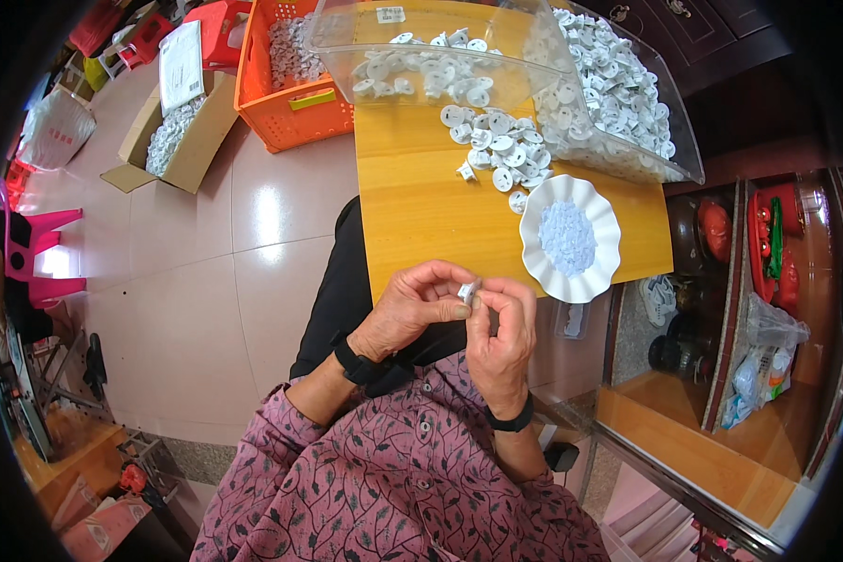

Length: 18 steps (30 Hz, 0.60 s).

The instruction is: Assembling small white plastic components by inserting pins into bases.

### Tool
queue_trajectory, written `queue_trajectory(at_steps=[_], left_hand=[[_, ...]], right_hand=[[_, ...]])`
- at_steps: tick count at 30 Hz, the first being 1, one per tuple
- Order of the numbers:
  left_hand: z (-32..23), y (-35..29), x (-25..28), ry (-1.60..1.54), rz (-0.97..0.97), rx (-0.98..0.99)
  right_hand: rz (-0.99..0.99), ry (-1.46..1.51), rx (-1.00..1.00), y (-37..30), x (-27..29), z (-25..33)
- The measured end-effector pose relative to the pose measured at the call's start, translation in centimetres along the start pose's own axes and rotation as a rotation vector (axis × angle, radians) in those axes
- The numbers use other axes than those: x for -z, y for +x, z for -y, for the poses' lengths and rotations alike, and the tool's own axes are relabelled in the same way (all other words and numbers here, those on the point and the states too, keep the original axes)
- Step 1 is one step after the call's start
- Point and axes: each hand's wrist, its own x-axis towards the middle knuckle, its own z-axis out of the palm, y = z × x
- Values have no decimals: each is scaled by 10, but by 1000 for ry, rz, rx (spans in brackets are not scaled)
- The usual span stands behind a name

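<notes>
- Small white part (pixel 468 291): pinched between the fingertips of both hands, just off the near edge of the desk (pixel 421 206), above the lap. It is too small to tell its long axis.
- Left hand (pixel 412 307): closed on the part from its left, thumb and forefinger bent over it; the wrist carries a black band (pixel 354 362).
- Right hand (pixel 498 342): closed on the same part from its right and below, fingers curled, palm turned inward. Both hands are equally near, touching at the part.
- Forearms: come in from the lower edge in patterned sleeves, meeting in a narrow V at the part.
- White dish (pixel 571 239): on the desk just beyond and right of the part, with a heap of tiny pale pieces.
- Loose white discs (pixel 498 145): farther across the desk, spilling from a tilted clear bin (pixel 534 84).
- Orange crate (pixel 290 80): on the floor, left of the desk's far end.
</notes>
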Motion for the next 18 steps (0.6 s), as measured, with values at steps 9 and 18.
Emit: queue_trajectory(at_steps=[9, 18], left_hand=[[2, 1, -2, -102, -26, -7], [1, 1, -1, -122, -46, 5]], right_hand=[[21, 157, -103, 2, 3, -2], [52, 131, -78, 3, 4, -4]])
